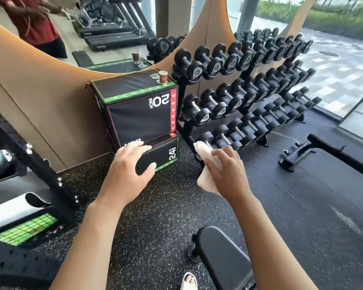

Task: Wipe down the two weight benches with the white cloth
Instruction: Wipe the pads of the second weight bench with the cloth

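My right hand (227, 171) is held out over the floor and grips a crumpled white cloth (205, 155), which sticks out above and below the fingers. My left hand (127, 176) hovers beside it, fingers spread, holding nothing. One black padded weight bench (224, 256) has its rounded end right below me at the bottom centre. A second black bench (327, 158) with its metal frame stands at the right. Neither hand touches a bench.
Stacked black plyo boxes (138, 109) with a paper cup (162, 77) on top stand against the tan wall ahead. A three-tier dumbbell rack (249, 91) runs right toward a glass wall. A black machine frame (29, 164) is at left. My sandalled foot (189, 281) shows below.
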